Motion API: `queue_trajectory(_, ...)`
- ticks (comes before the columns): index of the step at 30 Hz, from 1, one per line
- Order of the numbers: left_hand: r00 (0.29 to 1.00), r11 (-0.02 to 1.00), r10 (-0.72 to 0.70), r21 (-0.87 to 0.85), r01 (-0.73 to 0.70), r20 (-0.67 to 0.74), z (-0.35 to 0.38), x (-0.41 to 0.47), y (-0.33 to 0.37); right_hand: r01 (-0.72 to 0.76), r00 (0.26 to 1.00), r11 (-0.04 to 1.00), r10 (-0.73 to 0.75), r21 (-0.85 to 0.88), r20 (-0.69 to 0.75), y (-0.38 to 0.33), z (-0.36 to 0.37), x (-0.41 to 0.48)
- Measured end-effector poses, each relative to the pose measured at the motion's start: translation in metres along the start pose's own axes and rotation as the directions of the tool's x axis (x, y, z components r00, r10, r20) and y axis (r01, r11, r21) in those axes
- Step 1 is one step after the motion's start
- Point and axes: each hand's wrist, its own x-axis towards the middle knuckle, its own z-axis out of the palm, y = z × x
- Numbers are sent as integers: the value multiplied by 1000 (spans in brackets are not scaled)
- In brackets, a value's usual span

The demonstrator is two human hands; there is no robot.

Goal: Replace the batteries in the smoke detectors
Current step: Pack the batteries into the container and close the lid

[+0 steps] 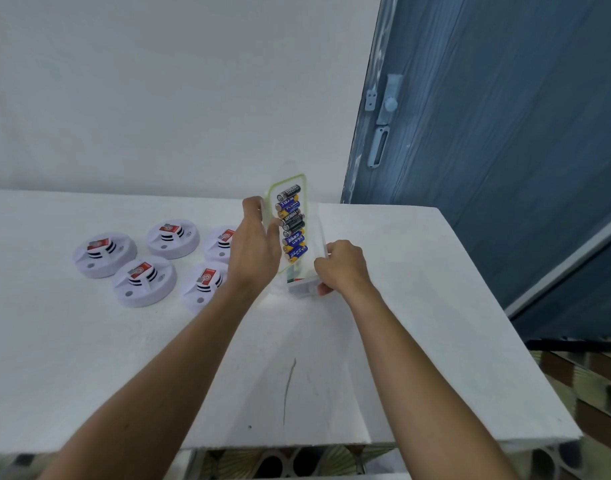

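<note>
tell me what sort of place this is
Probably a plain indoor room used as a makeshift workspace: a bare white table against a white wall, a blue wooden door with a latch beside it, and patterned floor tiles below.

left hand [253, 251] grips clear box [312, 233] side | right hand [340, 266] pinches its white clip [302, 287] | batteries [292, 223] stacked in a row inside | five smoke detectors [144, 280] left on tabletop [418, 341]
</note>
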Motion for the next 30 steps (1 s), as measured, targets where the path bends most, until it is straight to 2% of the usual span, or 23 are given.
queue_trajectory(11,999,998,50,-36,-50,14,0,-4,-2,-17,1000,999,17,41,-5,2,-2,-5)
queue_trajectory(16,994,992,108,-58,-110,-23,-6,-11,0,-7,1000,989,7,149,-4,8,0,-7)
queue_trajectory(21,989,978,147,-150,-142,19,-10,-17,-15,-105,994,913,87,394,62,21,4,-15)
queue_trajectory(24,987,971,157,-185,-151,18,-8,-20,-20,-117,992,934,93,337,84,27,1,-14)
queue_trajectory(26,986,964,167,-210,-162,5,-6,-21,-20,-43,999,979,43,199,3,31,-3,-8)
queue_trajectory(27,985,961,172,-221,-169,-3,-5,-22,-18,10,998,983,3,183,-66,34,-5,-6)
queue_trajectory(28,984,957,175,-233,-172,-7,-3,-22,-17,48,991,973,-17,228,-135,35,-7,-5)
queue_trajectory(30,981,947,191,-262,-188,-15,2,-22,-15,50,983,866,46,498,-178,33,-11,-4)
